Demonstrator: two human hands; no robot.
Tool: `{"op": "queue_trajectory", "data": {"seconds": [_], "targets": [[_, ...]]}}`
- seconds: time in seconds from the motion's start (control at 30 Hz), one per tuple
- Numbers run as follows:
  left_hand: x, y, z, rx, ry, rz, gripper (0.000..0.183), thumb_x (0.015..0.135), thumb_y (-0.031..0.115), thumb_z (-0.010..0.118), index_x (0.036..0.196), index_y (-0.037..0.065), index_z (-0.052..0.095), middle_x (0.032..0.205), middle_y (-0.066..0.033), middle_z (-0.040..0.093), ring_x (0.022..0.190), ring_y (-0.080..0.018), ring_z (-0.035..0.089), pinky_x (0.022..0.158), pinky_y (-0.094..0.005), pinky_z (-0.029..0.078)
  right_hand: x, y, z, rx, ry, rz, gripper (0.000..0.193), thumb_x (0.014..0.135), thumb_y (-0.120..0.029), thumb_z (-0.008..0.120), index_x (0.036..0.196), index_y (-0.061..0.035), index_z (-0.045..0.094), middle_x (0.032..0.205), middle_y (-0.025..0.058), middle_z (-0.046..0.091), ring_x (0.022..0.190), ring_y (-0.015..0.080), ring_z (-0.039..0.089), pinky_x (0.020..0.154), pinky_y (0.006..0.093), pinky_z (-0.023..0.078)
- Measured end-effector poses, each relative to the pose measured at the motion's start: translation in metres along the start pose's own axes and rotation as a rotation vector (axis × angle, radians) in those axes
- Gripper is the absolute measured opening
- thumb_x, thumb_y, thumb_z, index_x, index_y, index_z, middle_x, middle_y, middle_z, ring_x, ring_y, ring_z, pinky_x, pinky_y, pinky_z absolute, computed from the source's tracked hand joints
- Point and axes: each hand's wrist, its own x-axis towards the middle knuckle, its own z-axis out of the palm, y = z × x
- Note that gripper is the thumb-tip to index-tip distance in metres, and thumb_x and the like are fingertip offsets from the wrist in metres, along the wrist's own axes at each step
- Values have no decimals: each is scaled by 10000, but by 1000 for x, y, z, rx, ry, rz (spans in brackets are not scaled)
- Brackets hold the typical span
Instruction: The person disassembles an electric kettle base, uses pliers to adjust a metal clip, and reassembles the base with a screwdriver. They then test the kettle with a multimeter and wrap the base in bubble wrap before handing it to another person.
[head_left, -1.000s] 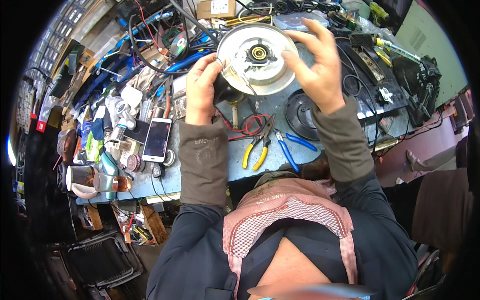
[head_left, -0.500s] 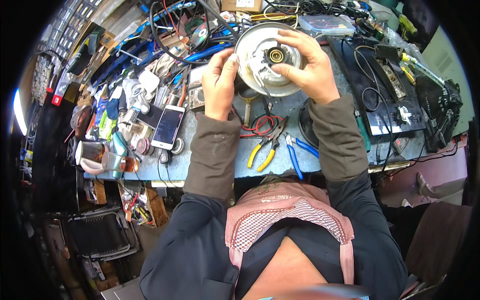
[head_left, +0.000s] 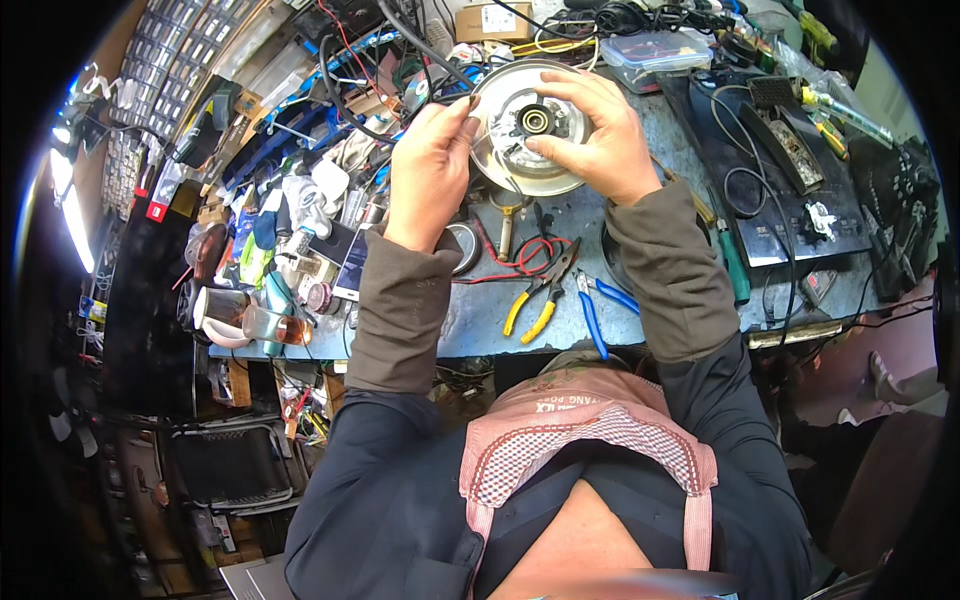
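A round, shallow metal part [head_left: 556, 185] with a raised rim is tilted up above the workbench, between my hands. At its middle sits a dark ring around a brass-coloured core, with pale wires beside it. My right hand [head_left: 610, 140] grips it from the right, thumb near the dark centre and fingers over the far side. At the left rim my left hand [head_left: 432, 165] is closed, thumb and fingertips pinched together; what lies between the tips is mostly hidden. Below the part are yellow-handled pliers [head_left: 540, 305] and blue-handled cutters [head_left: 592, 305], beside a red cable [head_left: 530, 258].
A phone [head_left: 352, 262], a cup of brown liquid [head_left: 275, 327] and much clutter fill the left side. To the right lie a black panel [head_left: 790, 225] with cables and a green-handled tool [head_left: 733, 265]. A clear plastic box [head_left: 655, 55] and a cardboard box [head_left: 493, 21] stand behind.
The round part has shifted slightly left and toward me in view, with my right hand on it. My left fingers have drawn into a tighter pinch at its rim. The view has shifted a little.
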Motion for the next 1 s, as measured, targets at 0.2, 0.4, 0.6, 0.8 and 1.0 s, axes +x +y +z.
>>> {"op": "queue_trajectory", "data": {"seconds": [0.2,0.4,0.6,0.8,1.0], "targets": [[13,12,-4,-105,-118,-198,229,1012,31,780,1240,8,780,960,-109,769,845,-184,739,759,-310,573,-1,0,-1,-7,8,4,599,731,-177,980,1299,-106,806,1427,122,754,1404,340,629,1220,473,472],[16,-1,-7,29,-80,53,140,1000,36,799,1136,6,784,932,-80,740,814,-160,712,735,-301,549,1,1,0,-6,31,-20,600,712,-231,988,1269,-98,810,1385,128,765,1360,353,640,1182,470,499],[23,0,-8,186,-165,134,161,1000,57,776,1155,12,771,954,-147,730,820,-294,728,762,-358,568,1,-2,-2,1,18,4,592,723,-217,978,1280,-108,809,1407,117,761,1393,358,622,1205,481,481],[22,-12,0,-295,-149,-247,262,1047,86,793,1293,-3,770,893,-30,791,799,-28,656,721,-240,554,0,0,0,-8,19,18,588,732,-206,975,1291,-119,811,1424,108,757,1410,359,616,1223,487,467],[29,-4,-2,248,-94,205,207,988,87,799,1193,60,791,917,-95,743,761,-273,750,684,-367,595,0,-3,0,4,28,18,588,726,-206,977,1282,-113,813,1418,107,760,1391,356,626,1208,475,482]]}}
